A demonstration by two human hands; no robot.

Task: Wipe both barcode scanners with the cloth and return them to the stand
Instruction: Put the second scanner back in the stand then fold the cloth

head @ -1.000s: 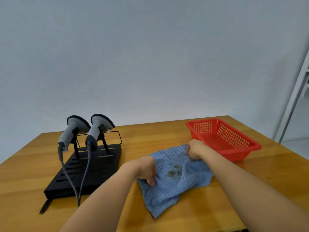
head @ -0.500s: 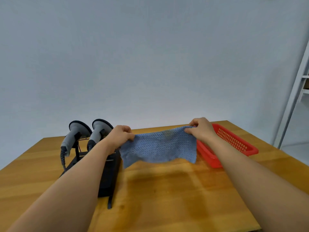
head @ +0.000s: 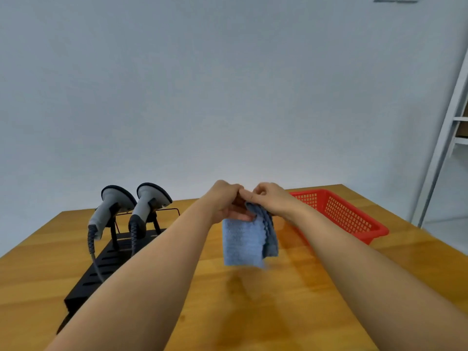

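A blue cloth (head: 244, 243) hangs folded in half above the middle of the wooden table (head: 253, 300). My left hand (head: 224, 202) and my right hand (head: 272, 198) meet at its top edge and both pinch it there. Two grey barcode scanners, the left scanner (head: 111, 206) and the right scanner (head: 148, 202), sit upright side by side in the black stand (head: 106, 264) at the left, their coiled cables trailing down over it. Neither hand touches a scanner.
A red plastic basket (head: 342, 214) stands at the back right of the table, behind my right forearm. A white shelf frame (head: 445, 138) rises at the far right. A plain wall lies behind the table.
The cloth was lifted off the table and held spread between my two hands. My hands have since come together, so the cloth now hangs folded.
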